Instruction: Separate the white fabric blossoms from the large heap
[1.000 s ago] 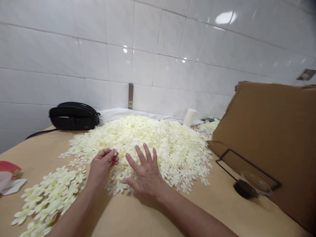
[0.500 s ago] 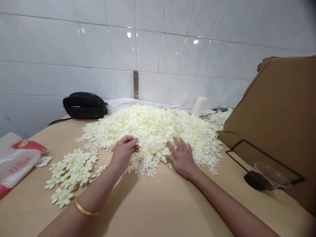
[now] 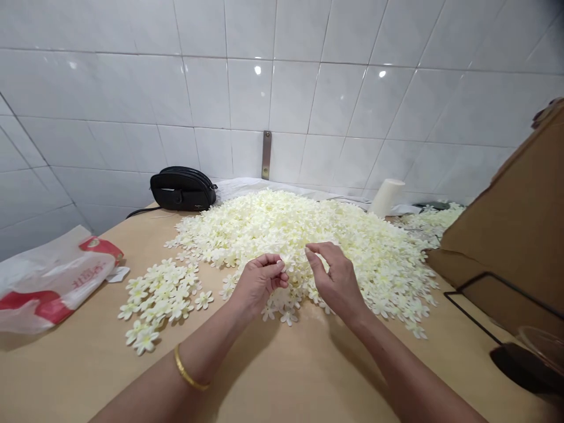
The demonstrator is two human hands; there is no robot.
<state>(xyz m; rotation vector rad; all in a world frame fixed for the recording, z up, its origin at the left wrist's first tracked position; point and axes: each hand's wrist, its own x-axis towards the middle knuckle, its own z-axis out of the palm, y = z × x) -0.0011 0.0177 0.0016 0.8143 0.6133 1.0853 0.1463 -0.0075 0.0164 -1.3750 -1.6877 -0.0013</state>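
Note:
A broad heap of small white artificial flowers (image 3: pixel 282 220) with pale yellow centres covers the middle of the table. At its front edge, my left hand (image 3: pixel 259 282) is closed in a pinch on a single white flower (image 3: pixel 287 263), its petals showing past the fingertips. Just to the right, my right hand (image 3: pixel 337 282) is held over the heap's front. Its thumb and forefinger tips come together, pointing at the left hand; anything between them is too small to make out. A smaller group of flowers (image 3: pixel 165 294) lies apart on the left.
A black pouch (image 3: pixel 183 189) stands behind at left, near the tiled wall. A white and red plastic bag (image 3: pixel 57 276) lies far left. White cone (image 3: pixel 386 198) stands behind the heap. On the right are a cardboard box (image 3: pixel 511 235) and a black wire frame (image 3: pixel 473 317).
My right hand has risen from spread on the heap, its thumb and forefinger now together near my left hand. The left still pinches, a flower now visible there. The view has swung left.

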